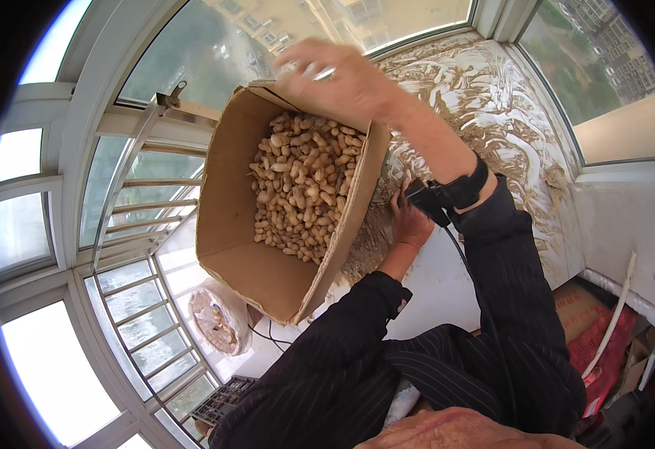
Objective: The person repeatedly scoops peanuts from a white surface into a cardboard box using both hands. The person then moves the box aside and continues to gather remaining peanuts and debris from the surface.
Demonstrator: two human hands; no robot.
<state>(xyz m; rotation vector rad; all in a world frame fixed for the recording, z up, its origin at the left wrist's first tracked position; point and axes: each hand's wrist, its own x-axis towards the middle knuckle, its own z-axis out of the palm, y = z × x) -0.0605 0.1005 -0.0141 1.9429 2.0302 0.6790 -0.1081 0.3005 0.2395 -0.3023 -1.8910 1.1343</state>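
Head view: right hand (342, 78) grips the stiff cardboard box (260, 224) of knobbly peanuts (305, 183); left hand (410, 221) grip unclear.

Tan, pale-shelled peanuts (301, 187) fill the plain brown cardboard box (245, 247) under the right hand (339, 75). Black sleeves (492, 314) with thin white pinstripes run to both hands. Beyond the left hand (410, 221), the white sill (492, 97) shows streaky brown swirls. A black strap (466, 187) bands the right wrist.
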